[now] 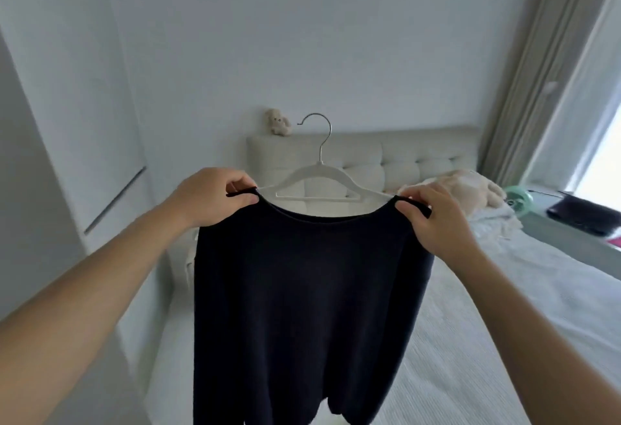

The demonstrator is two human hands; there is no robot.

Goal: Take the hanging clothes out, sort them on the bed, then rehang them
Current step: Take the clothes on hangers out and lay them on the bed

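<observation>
A dark navy top (302, 290) hangs in the air in front of the person, above the near end of the bed (487, 323). The left hand (211, 197) pinches the top's left shoulder between thumb and curled fingers, and the right hand (437, 219) pinches the right shoulder the same way, so each grip is closed on the fabric at the outer ends of the neckline. A white hanger (322, 179) with a metal hook sits behind the neckline, its arms running out toward both hands; whether the fingers also catch the hanger's tips cannot be told.

The top's hem is cut off by the lower edge of the view, and its sleeves cannot be made out. A small teddy bear (278, 122) sits on the padded headboard (420, 152), and a larger plush toy (470, 189) lies partly behind the right hand.
</observation>
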